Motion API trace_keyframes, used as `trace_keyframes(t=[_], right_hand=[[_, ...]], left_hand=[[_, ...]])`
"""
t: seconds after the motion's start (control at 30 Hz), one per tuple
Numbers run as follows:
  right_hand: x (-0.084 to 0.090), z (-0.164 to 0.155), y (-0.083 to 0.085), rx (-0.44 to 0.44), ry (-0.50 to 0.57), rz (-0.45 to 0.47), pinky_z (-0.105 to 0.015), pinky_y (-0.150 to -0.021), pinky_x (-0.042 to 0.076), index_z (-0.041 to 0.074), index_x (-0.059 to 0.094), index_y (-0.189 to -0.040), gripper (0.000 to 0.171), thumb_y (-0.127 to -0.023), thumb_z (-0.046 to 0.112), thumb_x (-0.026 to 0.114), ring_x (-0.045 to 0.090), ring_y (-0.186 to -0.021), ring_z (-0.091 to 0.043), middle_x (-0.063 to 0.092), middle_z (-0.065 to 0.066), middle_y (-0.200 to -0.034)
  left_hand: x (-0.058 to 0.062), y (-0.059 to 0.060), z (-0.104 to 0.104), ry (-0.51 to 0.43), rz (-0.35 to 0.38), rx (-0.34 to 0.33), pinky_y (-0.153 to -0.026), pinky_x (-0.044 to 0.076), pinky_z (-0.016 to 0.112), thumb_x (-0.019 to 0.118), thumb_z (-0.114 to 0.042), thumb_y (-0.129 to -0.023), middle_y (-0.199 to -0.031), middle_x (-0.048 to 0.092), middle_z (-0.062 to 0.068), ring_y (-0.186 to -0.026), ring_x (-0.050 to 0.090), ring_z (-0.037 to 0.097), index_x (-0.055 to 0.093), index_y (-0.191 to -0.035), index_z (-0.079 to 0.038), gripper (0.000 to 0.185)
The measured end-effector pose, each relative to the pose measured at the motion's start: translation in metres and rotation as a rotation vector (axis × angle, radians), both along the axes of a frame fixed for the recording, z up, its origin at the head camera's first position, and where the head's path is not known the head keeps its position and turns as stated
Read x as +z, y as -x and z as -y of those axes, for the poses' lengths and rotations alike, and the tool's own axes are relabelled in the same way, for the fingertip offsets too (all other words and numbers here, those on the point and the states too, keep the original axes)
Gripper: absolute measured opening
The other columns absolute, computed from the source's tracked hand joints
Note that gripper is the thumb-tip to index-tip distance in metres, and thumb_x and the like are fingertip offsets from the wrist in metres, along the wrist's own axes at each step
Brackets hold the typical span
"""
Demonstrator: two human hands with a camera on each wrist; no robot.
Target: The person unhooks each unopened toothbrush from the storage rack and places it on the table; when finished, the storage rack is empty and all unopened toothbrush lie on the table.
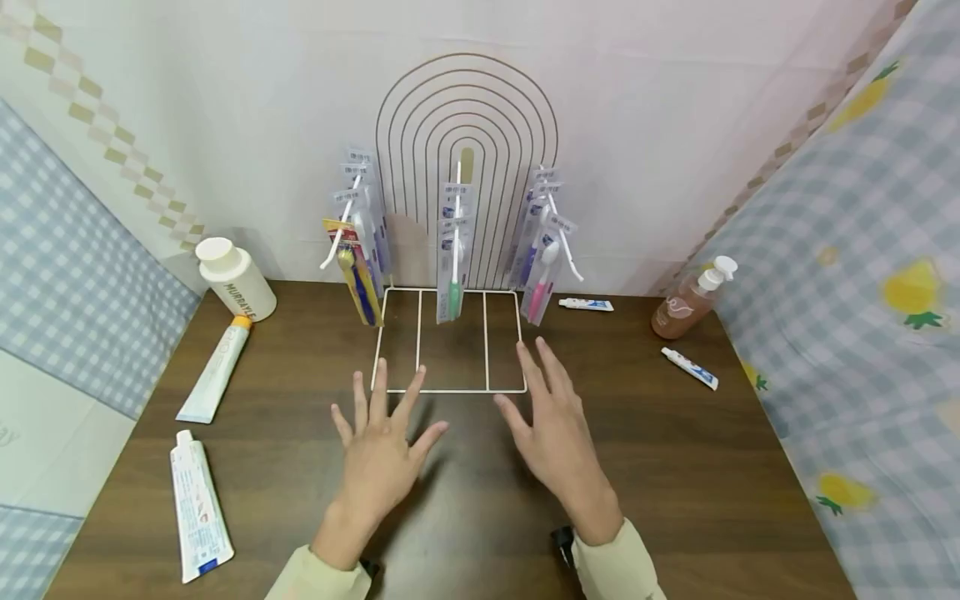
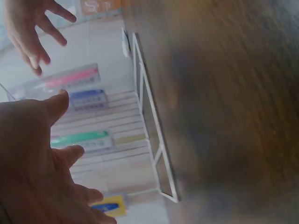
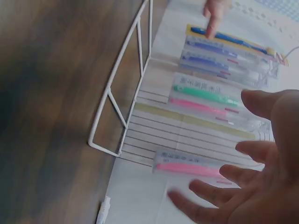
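My left hand, fingers spread and holding nothing, hovers near the front left of a white wire rack. Opposite it, my right hand is likewise stretched out, its fingertips near the base's right corner. Packaged toothbrushes hang from the rack's three prongs. A yellow-backed blue toothbrush is foremost on the left prong. In the middle hangs a green toothbrush, and on the right a pink toothbrush. Behind these, further packs overlap. The right wrist view shows the green toothbrush beyond my thumb.
On the left lie an orange-capped tube and a toothpaste tube, with a white bottle behind. A pump bottle stands at the right back. Small tubes lie beside it and by the rack. Curtains border the table.
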State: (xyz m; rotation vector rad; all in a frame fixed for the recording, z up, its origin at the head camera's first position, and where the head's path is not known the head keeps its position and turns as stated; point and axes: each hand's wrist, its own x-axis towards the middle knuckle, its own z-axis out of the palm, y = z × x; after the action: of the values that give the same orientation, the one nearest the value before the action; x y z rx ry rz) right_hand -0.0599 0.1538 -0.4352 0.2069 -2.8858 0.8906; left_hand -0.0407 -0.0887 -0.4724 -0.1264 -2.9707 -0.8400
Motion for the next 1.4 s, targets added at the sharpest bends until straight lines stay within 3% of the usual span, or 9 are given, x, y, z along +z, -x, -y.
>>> trace_keyframes(t=[0.13,0.23,0.37,0.5,0.7,0.97,1.1,1.2,1.4], right_hand=[[0.004,-0.008,0.011,-0.037,0.090,-0.022,-0.071,-0.122,0.052,0.010,0.034,-0.180,0.082,-0.113,0.029,0.076,0.052,-0.161,-0.048,0.034,-0.020,-0.186],[0.007,-0.014,0.024,-0.052,0.156,-0.091,-0.058,-0.102,0.066,0.004,0.038,-0.177,0.078,-0.112,0.021,0.076,0.071,-0.140,-0.043,0.041,-0.022,-0.181],[0.013,-0.023,0.049,-0.070,0.232,-0.162,-0.050,-0.083,0.068,-0.001,0.042,-0.174,0.072,-0.112,0.015,0.075,0.080,-0.112,-0.037,0.047,-0.026,-0.176],[0.023,-0.031,0.072,-0.123,0.277,-0.160,-0.052,-0.088,0.065,0.000,0.047,-0.172,0.067,-0.113,0.015,0.073,0.078,-0.105,-0.037,0.052,-0.027,-0.171],[0.038,-0.033,0.096,-0.168,0.297,-0.185,-0.035,-0.082,0.055,0.001,0.064,-0.160,0.051,-0.112,0.017,0.075,0.074,-0.097,-0.034,0.065,-0.027,-0.157],[0.043,-0.030,0.109,-0.178,0.354,-0.238,-0.018,-0.069,0.043,-0.007,0.079,-0.128,0.026,-0.111,0.012,0.073,0.072,-0.088,-0.035,0.078,-0.027,-0.129],[0.046,-0.031,0.115,-0.173,0.427,-0.286,-0.014,-0.059,0.038,-0.007,0.080,-0.112,0.018,-0.111,0.008,0.071,0.068,-0.069,-0.011,0.081,-0.029,-0.097],[0.052,-0.033,0.116,-0.194,0.497,-0.294,-0.013,-0.055,0.036,-0.007,0.080,-0.109,0.016,-0.111,0.007,0.072,0.058,-0.061,0.010,0.079,-0.031,-0.086],[0.059,-0.049,0.114,-0.243,0.671,-0.325,-0.013,-0.057,0.046,-0.010,0.078,-0.113,0.019,-0.111,0.005,0.066,0.061,-0.059,0.009,0.074,-0.020,-0.082]], left_hand=[[-0.011,0.006,0.006,-0.095,0.077,0.013,-0.123,0.015,0.098,0.071,-0.058,-0.110,-0.189,0.014,0.033,-0.174,0.008,0.066,0.034,-0.182,-0.029,0.086],[-0.023,0.010,0.012,-0.165,0.097,0.040,-0.122,0.017,0.098,0.065,-0.066,-0.110,-0.188,0.014,0.035,-0.174,0.005,0.066,0.030,-0.183,-0.022,0.092],[-0.036,0.016,0.019,-0.250,0.152,0.079,-0.124,0.018,0.095,0.063,-0.072,-0.109,-0.188,0.015,0.035,-0.173,0.006,0.067,0.024,-0.183,-0.010,0.105],[-0.046,0.025,0.029,-0.290,0.230,0.086,-0.133,0.013,0.088,0.071,-0.061,-0.108,-0.188,0.013,0.034,-0.172,0.011,0.065,0.018,-0.181,0.002,0.110],[-0.061,0.041,0.040,-0.275,0.204,0.095,-0.126,0.027,0.079,0.076,-0.045,-0.108,-0.182,0.027,0.038,-0.156,0.029,0.061,0.026,-0.175,0.012,0.102],[-0.060,0.051,0.039,-0.266,0.176,0.152,-0.113,0.036,0.067,0.079,-0.027,-0.108,-0.168,0.042,0.033,-0.136,0.037,0.056,0.043,-0.171,0.006,0.080],[-0.064,0.060,0.039,-0.268,0.149,0.165,-0.109,0.035,0.065,0.080,-0.025,-0.107,-0.164,0.043,0.030,-0.131,0.037,0.054,0.048,-0.170,0.003,0.076],[-0.059,0.065,0.039,-0.262,0.144,0.181,-0.109,0.036,0.065,0.081,-0.021,-0.106,-0.162,0.044,0.030,-0.132,0.038,0.055,0.050,-0.169,0.001,0.073],[-0.056,0.072,0.042,-0.284,0.119,0.202,-0.110,0.035,0.066,0.082,-0.018,-0.105,-0.162,0.044,0.030,-0.133,0.037,0.056,0.052,-0.168,0.000,0.072]])
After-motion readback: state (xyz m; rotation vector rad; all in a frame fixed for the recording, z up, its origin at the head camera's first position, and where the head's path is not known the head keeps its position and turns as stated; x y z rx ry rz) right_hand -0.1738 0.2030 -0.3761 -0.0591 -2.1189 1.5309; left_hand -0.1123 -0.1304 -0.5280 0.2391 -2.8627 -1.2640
